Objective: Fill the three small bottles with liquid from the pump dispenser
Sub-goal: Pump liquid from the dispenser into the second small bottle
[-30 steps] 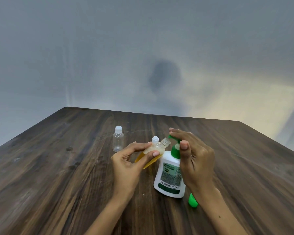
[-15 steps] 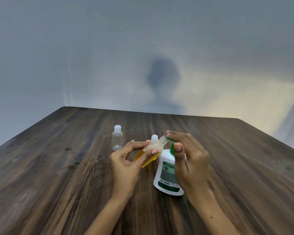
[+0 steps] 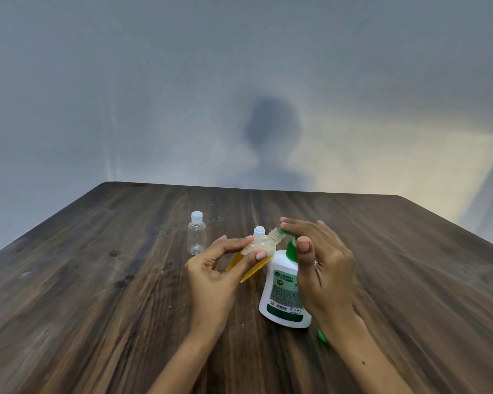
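Note:
My left hand [image 3: 214, 275] holds a small clear bottle [image 3: 254, 261] tilted, its open neck up against the green spout of the pump dispenser [image 3: 282, 291]; amber liquid fills its lower part. The white dispenser with a green label stands on the table, and my right hand [image 3: 322, 268] rests on its green pump head, fingers flat over the top. Another small bottle with a white cap [image 3: 259, 231] stands just behind the held one, mostly hidden. An empty capped clear bottle [image 3: 196, 237] stands further left.
The dark wooden table [image 3: 97, 294] runs back to a grey wall. A small green object [image 3: 322, 335] lies beside the dispenser's base, partly hidden by my right wrist.
The pump head went down half a second ago and has risen slightly since. The tilted bottle stays at the spout. The green object by my right wrist has come back into sight.

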Action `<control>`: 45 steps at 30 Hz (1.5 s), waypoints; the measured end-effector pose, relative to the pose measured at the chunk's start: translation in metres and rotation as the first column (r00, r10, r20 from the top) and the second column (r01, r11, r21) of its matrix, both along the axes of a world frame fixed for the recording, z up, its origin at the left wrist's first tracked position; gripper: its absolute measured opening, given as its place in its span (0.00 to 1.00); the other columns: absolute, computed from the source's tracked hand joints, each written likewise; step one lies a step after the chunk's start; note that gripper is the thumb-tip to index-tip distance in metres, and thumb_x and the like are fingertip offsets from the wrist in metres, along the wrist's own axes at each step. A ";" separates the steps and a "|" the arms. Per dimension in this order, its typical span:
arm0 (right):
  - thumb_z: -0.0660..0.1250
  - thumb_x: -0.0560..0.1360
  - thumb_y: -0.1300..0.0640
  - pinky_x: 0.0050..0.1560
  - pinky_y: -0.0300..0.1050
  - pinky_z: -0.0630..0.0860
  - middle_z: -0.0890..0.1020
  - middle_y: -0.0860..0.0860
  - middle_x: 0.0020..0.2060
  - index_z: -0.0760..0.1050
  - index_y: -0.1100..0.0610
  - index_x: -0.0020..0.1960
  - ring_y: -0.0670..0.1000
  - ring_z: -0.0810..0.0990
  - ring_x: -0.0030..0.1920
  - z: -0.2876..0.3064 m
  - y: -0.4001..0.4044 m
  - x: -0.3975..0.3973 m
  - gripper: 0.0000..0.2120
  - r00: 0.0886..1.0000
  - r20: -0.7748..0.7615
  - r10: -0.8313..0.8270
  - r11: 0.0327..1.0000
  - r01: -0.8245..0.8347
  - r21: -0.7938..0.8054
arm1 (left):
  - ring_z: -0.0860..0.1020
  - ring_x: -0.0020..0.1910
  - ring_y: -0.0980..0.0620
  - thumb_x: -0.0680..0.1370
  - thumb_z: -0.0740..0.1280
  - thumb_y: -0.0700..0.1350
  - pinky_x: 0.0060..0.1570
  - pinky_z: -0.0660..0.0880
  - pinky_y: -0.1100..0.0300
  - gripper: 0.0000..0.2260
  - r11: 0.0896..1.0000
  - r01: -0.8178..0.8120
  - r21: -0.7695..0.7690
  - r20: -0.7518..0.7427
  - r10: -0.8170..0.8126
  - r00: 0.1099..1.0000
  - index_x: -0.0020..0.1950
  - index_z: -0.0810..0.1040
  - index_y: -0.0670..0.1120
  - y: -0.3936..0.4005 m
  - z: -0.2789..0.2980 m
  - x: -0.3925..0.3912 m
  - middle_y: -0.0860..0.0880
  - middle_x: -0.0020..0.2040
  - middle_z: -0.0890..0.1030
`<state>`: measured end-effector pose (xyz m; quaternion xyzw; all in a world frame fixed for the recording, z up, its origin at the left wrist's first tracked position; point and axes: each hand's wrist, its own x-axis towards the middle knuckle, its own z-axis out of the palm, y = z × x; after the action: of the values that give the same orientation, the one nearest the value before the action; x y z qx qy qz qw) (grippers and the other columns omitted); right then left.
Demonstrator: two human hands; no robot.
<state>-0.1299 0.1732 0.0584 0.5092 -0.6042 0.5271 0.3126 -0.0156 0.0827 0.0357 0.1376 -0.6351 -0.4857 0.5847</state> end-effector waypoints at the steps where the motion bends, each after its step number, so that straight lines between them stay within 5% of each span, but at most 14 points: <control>1: 0.44 0.81 0.36 0.62 0.53 0.72 0.84 0.48 0.51 0.83 0.57 0.50 0.46 0.81 0.53 0.003 0.001 -0.001 0.34 1.000 -0.003 0.009 1.000 -0.009 0.002 | 0.80 0.52 0.67 0.64 0.76 0.45 0.64 0.73 0.50 0.10 1.000 0.000 0.001 0.002 0.000 1.000 0.44 0.84 0.52 0.000 0.000 0.000 0.63 0.43 0.85; 10: 0.45 0.81 0.36 0.60 0.54 0.74 0.84 0.49 0.50 0.82 0.57 0.50 0.46 0.81 0.51 -0.003 -0.001 0.000 0.34 1.000 0.000 -0.011 1.000 0.011 0.006 | 0.79 0.55 0.64 0.64 0.76 0.47 0.64 0.74 0.53 0.10 1.000 0.002 0.016 0.008 -0.003 1.000 0.44 0.84 0.54 0.000 0.000 0.000 0.63 0.44 0.85; 24: 0.44 0.81 0.36 0.63 0.52 0.70 0.83 0.47 0.52 0.82 0.56 0.51 0.46 0.81 0.54 0.005 0.003 -0.002 0.34 0.999 -0.007 0.034 0.999 -0.033 0.018 | 0.78 0.58 0.63 0.63 0.76 0.48 0.59 0.72 0.71 0.11 0.999 0.028 0.039 0.006 -0.029 1.000 0.44 0.84 0.54 -0.002 -0.003 -0.002 0.63 0.45 0.85; 38: 0.45 0.81 0.37 0.61 0.52 0.72 0.83 0.49 0.53 0.82 0.57 0.52 0.47 0.80 0.56 0.005 0.004 -0.002 0.33 0.999 -0.017 0.039 0.999 -0.039 0.014 | 0.80 0.57 0.59 0.63 0.76 0.48 0.61 0.73 0.65 0.11 1.000 0.009 0.025 -0.011 -0.009 1.000 0.44 0.84 0.54 -0.002 -0.001 -0.002 0.61 0.44 0.85; 45: 0.47 0.81 0.37 0.60 0.50 0.73 0.83 0.47 0.51 0.83 0.55 0.51 0.45 0.80 0.54 0.003 0.004 -0.003 0.31 0.999 0.012 0.051 0.998 -0.052 0.021 | 0.80 0.51 0.66 0.64 0.76 0.46 0.63 0.74 0.59 0.10 1.000 0.005 0.001 -0.006 -0.005 1.000 0.44 0.83 0.52 0.001 0.003 -0.001 0.64 0.43 0.84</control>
<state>-0.1334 0.1771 0.0618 0.5249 -0.5981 0.5315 0.2902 -0.0167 0.0838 0.0383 0.1349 -0.6332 -0.4879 0.5855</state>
